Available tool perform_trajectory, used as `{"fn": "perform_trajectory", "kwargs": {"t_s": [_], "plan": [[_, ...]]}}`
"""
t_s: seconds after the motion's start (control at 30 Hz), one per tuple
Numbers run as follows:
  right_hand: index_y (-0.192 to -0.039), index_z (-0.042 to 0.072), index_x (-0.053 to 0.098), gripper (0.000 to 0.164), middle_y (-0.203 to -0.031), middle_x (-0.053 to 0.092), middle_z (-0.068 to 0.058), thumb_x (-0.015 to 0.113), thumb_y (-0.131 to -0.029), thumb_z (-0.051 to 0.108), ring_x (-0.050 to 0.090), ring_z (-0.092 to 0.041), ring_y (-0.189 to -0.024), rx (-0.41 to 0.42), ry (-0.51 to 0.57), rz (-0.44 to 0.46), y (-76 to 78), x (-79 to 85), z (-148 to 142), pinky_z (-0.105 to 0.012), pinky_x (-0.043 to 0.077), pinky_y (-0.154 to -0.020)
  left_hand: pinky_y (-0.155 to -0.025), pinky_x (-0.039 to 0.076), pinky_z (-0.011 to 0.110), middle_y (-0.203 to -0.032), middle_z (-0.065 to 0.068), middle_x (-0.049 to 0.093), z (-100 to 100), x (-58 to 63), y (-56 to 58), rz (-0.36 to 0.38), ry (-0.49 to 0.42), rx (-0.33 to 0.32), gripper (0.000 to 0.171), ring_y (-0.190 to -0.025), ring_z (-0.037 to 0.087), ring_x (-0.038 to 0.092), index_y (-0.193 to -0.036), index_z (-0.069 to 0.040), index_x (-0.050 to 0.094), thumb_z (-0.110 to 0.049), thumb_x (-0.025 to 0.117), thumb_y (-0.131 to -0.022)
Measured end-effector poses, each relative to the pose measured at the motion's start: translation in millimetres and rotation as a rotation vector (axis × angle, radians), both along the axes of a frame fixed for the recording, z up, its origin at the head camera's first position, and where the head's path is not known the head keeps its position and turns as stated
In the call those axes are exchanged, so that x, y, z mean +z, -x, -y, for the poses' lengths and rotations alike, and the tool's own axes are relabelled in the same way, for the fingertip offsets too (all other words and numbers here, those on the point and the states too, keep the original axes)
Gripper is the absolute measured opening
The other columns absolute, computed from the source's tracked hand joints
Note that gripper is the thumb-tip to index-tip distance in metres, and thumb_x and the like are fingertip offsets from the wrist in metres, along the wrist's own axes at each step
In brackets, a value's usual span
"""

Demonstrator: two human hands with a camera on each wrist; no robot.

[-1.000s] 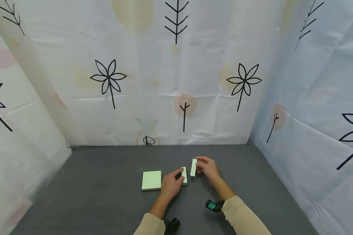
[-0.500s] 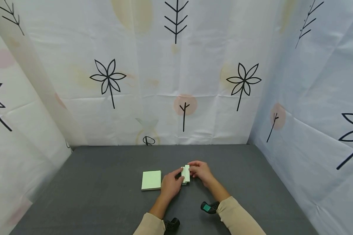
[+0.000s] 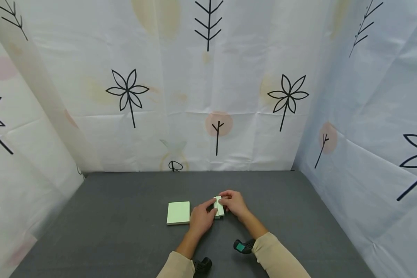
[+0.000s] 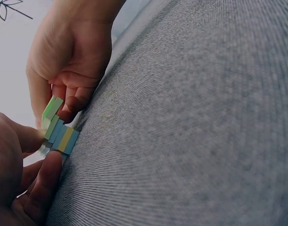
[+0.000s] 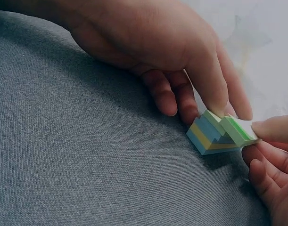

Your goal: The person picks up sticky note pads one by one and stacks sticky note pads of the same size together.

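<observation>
A small stack of narrow sticky note pads (image 5: 202, 141), in blue, yellow and pale green layers, stands on the table. My left hand (image 3: 200, 219) holds it between thumb and fingers from the left side. In my right hand (image 3: 233, 202) a pale green strip pad (image 3: 220, 206) is pinched, set a little askew on top of the stack. Both wrist views show this strip pad tilted, its bright green edge visible. To the left of my left hand lies a square pale green sticky note pad (image 3: 178, 213).
The dark grey cloth-covered table (image 3: 125, 239) extends around the hands. White curtains (image 3: 180, 77) with line-drawn plants enclose its back and sides. A black camera mount (image 3: 244, 246) sits at my right wrist, and another (image 3: 203, 265) at my left.
My right hand has moved left, bringing the strip pad from beside the stack onto it, and the strip's angle has turned. My left hand has stayed in place.
</observation>
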State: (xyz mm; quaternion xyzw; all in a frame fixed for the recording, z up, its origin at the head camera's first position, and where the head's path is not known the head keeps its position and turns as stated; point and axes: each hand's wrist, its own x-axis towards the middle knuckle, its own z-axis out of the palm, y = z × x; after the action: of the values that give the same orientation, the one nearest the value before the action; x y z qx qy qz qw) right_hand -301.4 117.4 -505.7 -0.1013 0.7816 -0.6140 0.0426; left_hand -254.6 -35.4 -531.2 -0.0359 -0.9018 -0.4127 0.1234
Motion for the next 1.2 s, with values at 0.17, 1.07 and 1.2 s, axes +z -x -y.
{"fn": "perform_trajectory", "kwargs": {"t_s": [0.17,1.07,1.2], "plan": [[-0.104,-0.008,0.067,0.018,-0.079,0.068,-0.011,0.069,-0.087,-0.001,0.052,-0.014,-0.055,-0.014,-0.016,-0.013,0.3,-0.1,1.6,-0.028,0.044,-0.049,-0.048,0.038,0.027,-0.052,-0.009,0.052,1.6,-2.3,1.4,0.002,-0.046,-0.02,0.038,-0.043,0.005,0.046,-0.128,-0.016,0.066,-0.021,0.066,-0.09],[-0.103,-0.004,0.068,0.018,-0.07,0.062,-0.003,0.07,-0.087,0.002,0.051,-0.013,-0.053,-0.042,-0.132,-0.015,0.1,-0.1,3.3,-0.029,0.043,-0.048,-0.053,0.043,0.027,-0.069,-0.007,0.06,3.3,1.6,-3.6,0.043,-0.092,-0.054,0.038,-0.048,0.004,0.054,-0.132,-0.008,0.061,-0.017,0.06,-0.095],[-0.103,-0.004,0.068,0.018,-0.071,0.062,-0.003,0.07,-0.087,0.002,0.051,-0.014,-0.053,-0.034,-0.128,-0.017,0.1,-0.5,3.6,-0.029,0.043,-0.047,-0.052,0.044,0.027,-0.064,-0.008,0.058,3.6,1.7,-3.7,0.038,-0.092,-0.056,0.038,-0.048,0.004,0.054,-0.132,-0.008,0.061,-0.017,0.061,-0.095]]}}
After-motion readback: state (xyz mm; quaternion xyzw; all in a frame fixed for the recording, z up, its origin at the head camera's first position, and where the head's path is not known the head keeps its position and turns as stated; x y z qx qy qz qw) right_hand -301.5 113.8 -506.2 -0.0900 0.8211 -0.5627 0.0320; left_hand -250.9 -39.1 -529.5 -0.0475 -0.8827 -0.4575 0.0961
